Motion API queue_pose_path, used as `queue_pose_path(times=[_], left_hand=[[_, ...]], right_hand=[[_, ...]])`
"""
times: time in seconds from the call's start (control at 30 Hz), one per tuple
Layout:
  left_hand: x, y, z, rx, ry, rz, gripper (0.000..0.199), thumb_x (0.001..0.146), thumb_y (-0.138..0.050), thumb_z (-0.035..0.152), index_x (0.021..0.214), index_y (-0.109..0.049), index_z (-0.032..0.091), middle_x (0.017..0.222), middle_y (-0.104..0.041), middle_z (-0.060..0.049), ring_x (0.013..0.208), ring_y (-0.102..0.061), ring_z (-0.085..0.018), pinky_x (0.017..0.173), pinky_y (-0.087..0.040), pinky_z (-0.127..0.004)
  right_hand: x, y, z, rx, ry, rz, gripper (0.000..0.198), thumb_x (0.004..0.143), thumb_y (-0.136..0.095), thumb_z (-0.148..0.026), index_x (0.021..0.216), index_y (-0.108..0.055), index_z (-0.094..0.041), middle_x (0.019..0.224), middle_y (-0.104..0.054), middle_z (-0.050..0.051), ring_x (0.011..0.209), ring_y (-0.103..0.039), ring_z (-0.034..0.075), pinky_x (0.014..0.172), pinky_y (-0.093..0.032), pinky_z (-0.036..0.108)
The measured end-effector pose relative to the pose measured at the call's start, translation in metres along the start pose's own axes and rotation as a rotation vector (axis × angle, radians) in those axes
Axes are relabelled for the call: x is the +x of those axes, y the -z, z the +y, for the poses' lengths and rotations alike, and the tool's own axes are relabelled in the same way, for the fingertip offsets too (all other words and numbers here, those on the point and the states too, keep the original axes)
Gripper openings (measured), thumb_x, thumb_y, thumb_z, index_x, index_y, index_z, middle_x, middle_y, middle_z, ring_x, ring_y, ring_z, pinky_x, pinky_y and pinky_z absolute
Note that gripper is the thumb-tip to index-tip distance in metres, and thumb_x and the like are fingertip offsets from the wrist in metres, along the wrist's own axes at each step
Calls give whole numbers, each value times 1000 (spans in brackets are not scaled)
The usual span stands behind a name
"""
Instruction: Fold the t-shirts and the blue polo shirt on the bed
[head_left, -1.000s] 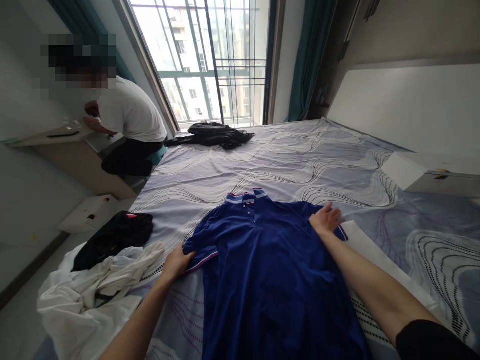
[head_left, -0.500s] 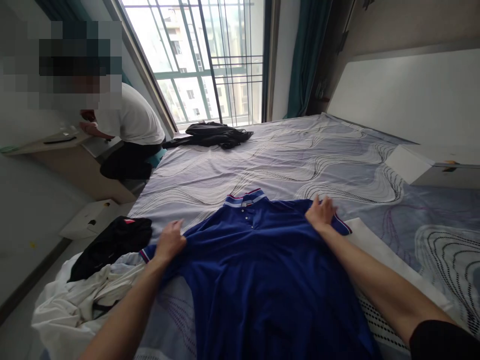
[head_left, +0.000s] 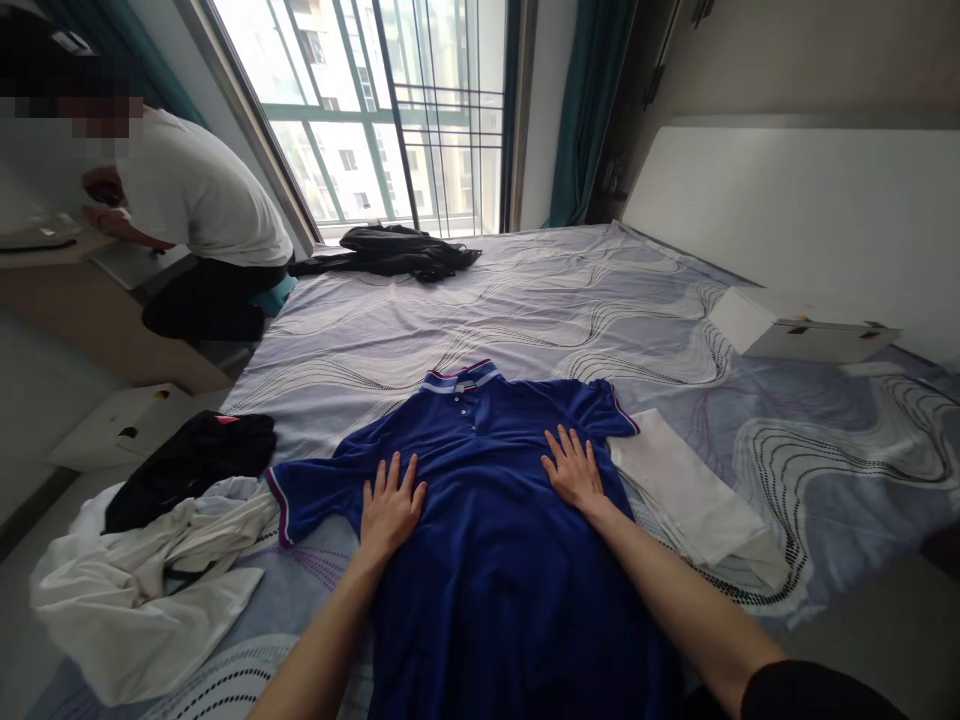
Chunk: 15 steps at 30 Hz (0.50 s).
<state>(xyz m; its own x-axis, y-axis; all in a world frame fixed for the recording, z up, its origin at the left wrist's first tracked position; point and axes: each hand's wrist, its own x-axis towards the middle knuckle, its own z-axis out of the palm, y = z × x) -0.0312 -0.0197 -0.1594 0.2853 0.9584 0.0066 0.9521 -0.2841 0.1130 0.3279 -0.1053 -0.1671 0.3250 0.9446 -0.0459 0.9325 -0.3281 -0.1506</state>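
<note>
A blue polo shirt [head_left: 480,530] lies spread on the bed, front up, its striped collar away from me and both short sleeves out to the sides. Flat on the left of its chest rests my left hand [head_left: 391,502], fingers spread. My right hand [head_left: 574,468] lies open on the right of the chest, also with fingers apart. Neither hand grips the cloth. Past the right sleeve is a folded white garment [head_left: 690,490], partly beside the shirt. The shirt's lower end runs out of view at the bottom.
White clothes [head_left: 142,600] and a black garment [head_left: 191,465] are heaped at the left. Black clothing [head_left: 405,250] lies at the bed's far edge. A white box [head_left: 802,325] sits at the right, another box [head_left: 124,425] on the floor. A person [head_left: 202,190] crouches at a desk.
Both hands have left the sleeves and moved inward onto the chest, opening flat. The left sleeve now lies extended and uncovered. The view has shifted somewhat to the right.
</note>
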Motion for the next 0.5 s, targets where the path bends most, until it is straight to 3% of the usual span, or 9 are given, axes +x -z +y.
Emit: queue_pose_path(times=[0.13, 0.2, 0.27, 0.33, 0.43, 0.5], left_hand=[[-64, 2, 64, -49, 129, 2, 61, 102, -30, 44, 158, -38, 19, 167, -24, -17, 153, -16, -48, 113, -21, -76], [-86, 2, 101, -96, 2, -9, 59, 102, -30, 37, 158, -37, 20, 166, -27, -17, 153, -18, -46, 113, -22, -75], [-105, 0, 121, -118, -152, -34, 58, 101, -32, 33, 158, -37, 24, 166, -28, -14, 154, -20, -39, 119, -20, -69], [-123, -2, 117, -110, -166, -46, 57, 101, -35, 37, 158, -37, 28, 168, -26, -10, 155, -20, -35, 122, -18, -64], [-160, 0, 81, -67, 3, 11, 60, 101, -34, 44, 158, -37, 27, 168, -26, -10, 155, -20, -36, 121, -19, -64], [-191, 4, 55, -41, 121, 84, 61, 101, -31, 43, 157, -39, 19, 166, -31, -15, 152, -25, -38, 119, -24, -61]], right_hand=[[-62, -4, -50, 52, -109, 25, 64, 103, -35, -41, 163, -24, -20, 169, -15, 13, 156, -12, 38, 121, -13, 64], [-94, -7, -82, 107, 63, 21, 65, 103, -36, -42, 164, -21, -24, 170, -14, 9, 156, -10, 37, 121, -12, 63], [-122, -9, -98, 147, 262, -7, 63, 103, -36, -43, 163, -21, -31, 170, -16, 4, 157, -10, 32, 123, -9, 61], [-144, -10, -88, 149, 277, -27, 61, 103, -37, -44, 162, -26, -32, 170, -18, 3, 157, -12, 31, 123, -8, 61], [-169, -5, -39, 93, 74, 16, 60, 102, -36, -41, 161, -31, -28, 169, -20, 6, 156, -16, 31, 123, -10, 61], [-185, 1, -2, 53, -91, 75, 60, 102, -33, -36, 160, -32, -21, 167, -26, 11, 153, -23, 32, 122, -14, 61]])
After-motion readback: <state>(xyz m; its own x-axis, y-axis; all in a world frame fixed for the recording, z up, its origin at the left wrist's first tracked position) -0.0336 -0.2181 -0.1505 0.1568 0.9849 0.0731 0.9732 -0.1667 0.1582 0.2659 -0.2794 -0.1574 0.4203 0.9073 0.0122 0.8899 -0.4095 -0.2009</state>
